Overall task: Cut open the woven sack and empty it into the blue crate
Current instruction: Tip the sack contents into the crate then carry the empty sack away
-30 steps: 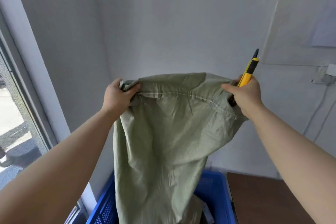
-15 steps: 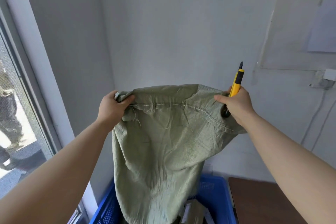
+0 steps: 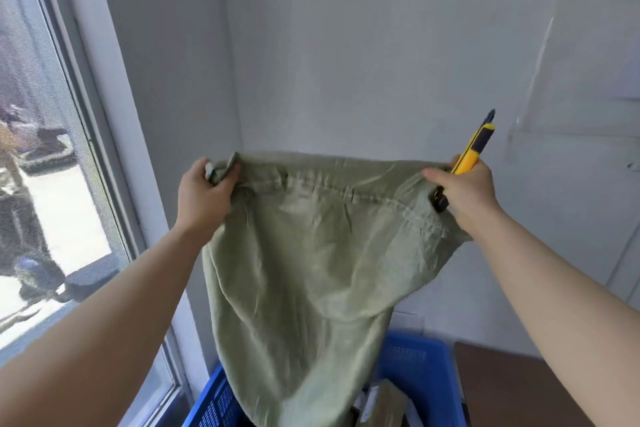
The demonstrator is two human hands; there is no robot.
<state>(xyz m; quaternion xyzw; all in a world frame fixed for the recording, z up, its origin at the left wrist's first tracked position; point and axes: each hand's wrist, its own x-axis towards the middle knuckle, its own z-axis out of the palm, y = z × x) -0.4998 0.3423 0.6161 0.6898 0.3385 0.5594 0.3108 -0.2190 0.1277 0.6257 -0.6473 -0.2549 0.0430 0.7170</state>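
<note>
Head view: woven sack (image 3: 311, 274) held upside down over the blue crate (image 3: 420, 362), its lower end inside the crate. Left hand (image 3: 204, 196) clenched on the left corner of the stitched seam. Right hand (image 3: 465, 189) pinches the right corner together with a yellow utility knife (image 3: 472, 149), tip pointing up. Risk: the shared grip may slip, dropping knife or sack corner; contents could catch in the folds.

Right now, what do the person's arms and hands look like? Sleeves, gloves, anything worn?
Both arms are bare from the frame edge up to the wrist: no sleeve shows on either. The left hand and right hand are bare too, no gloves. No watch, bracelet or ring is visible on the sides facing the camera. No markings or tape show. The palms are mostly hidden from view.
</note>
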